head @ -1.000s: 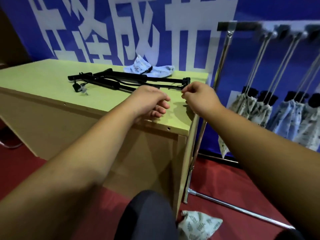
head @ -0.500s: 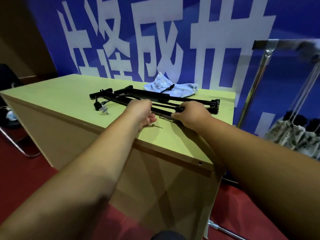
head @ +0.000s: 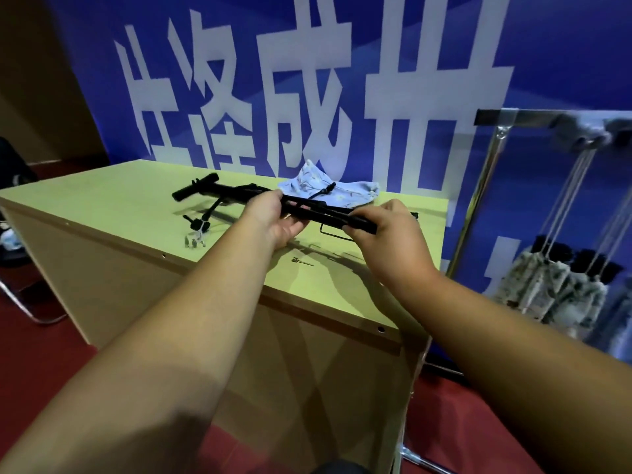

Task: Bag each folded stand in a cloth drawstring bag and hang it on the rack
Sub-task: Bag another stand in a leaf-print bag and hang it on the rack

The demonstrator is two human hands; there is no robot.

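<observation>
Two hands hold one black folded stand [head: 328, 216] above the table [head: 102, 206]: left hand [head: 277, 220] curled round its middle, right hand [head: 386, 237] pinching the near end. Long axis: roughly level, far-left to near-right. Behind it, a cloth drawstring bag [head: 345, 191] lies on the tabletop. Banner [head: 547, 63]: white characters, "成" legible, bases hidden. Rack [head: 485, 206] at right, blurred.

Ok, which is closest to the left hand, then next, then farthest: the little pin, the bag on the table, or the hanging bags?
1. Pin, on the table just below the left hand.
2. Bag, at the table's back edge.
3. Hanging bags, on the rack, far right.
</observation>
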